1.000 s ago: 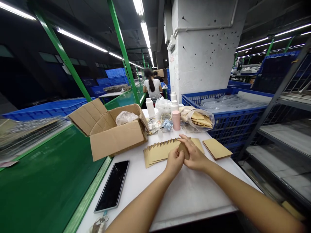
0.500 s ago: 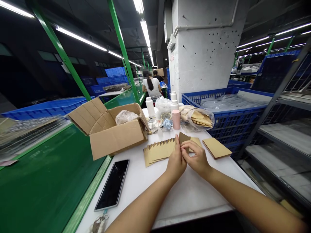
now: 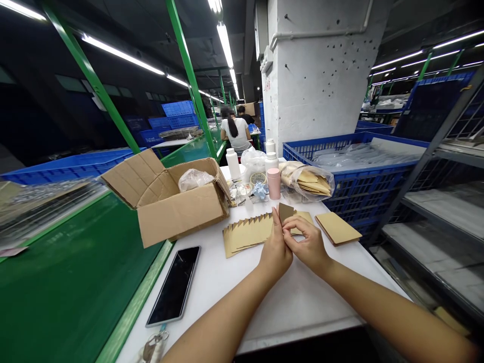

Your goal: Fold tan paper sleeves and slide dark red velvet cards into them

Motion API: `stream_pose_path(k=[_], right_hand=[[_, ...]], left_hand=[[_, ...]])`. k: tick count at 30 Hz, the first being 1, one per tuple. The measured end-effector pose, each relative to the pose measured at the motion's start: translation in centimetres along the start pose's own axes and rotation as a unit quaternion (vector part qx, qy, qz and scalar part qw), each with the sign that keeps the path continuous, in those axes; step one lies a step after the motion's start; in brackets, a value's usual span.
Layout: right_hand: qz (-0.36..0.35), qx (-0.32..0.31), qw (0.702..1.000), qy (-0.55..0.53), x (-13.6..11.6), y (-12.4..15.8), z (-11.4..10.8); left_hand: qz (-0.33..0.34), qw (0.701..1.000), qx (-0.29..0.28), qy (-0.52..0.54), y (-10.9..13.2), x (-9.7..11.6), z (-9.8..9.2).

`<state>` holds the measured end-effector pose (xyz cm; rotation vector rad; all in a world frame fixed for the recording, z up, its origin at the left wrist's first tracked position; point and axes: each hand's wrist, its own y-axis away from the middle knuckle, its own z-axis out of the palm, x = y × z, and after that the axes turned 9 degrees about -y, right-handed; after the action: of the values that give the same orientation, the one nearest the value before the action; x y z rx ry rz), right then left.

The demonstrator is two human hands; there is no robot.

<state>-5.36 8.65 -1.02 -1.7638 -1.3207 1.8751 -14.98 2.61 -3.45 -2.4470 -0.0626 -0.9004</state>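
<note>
**Left hand:** the left hand point(image 3: 275, 250) is turned up on its edge, its fingers point(image 3: 277, 227) closed narrow on the lower part of a small kraft paper piece point(image 3: 286, 212), which sticks up above them at a slight tilt.

**Right hand:** the right hand point(image 3: 308, 248) is right beside the left, its fingers point(image 3: 298, 234) curled in narrow at the piece's lower end (honestly can't tell from this angle whether they're pinching it or just touching it).

**Piece in hand:** it's held just above the white bench point(image 3: 227, 297), a little way in front of the pink canister point(image 3: 274, 183).

**Laid out so far:** a fanned row of kraft pieces point(image 3: 247, 234) lies overlapped on the bench in front of the pink canister, and a flat kraft stack point(image 3: 336, 228) sits further right of it, well apart from the row.

**Left to go:** a clear plastic bag of kraft pieces point(image 3: 308, 184) is still fairly full, just right of the pink canister, so a good amount looks left to handle.

**Nearby:** white bottles point(image 3: 233, 165) stand left of the pink canister, with an open cardboard box point(image 3: 177, 214) further left and a black phone point(image 3: 174, 285) lying nearer the person.

**Background:** a blue plastic crate point(image 3: 363, 186) sits right of the pink canister, and a co-worker point(image 3: 236, 132) sits well beyond it.
</note>
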Motion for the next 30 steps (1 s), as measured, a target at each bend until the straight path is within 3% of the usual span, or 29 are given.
stream_pose_path(k=[19, 30], right_hand=[[0.036, -0.016, 0.999, 0.0, 0.0, -0.3, -0.1], [0.08, 0.024, 0.996, 0.006, 1.1, -0.8, -0.3]], left_hand=[[0.003, 0.999, 0.006, 0.052, 0.2, 0.1, -0.2], [-0.01, 0.98, 0.062, 0.191, -0.1, 0.2, -0.1]])
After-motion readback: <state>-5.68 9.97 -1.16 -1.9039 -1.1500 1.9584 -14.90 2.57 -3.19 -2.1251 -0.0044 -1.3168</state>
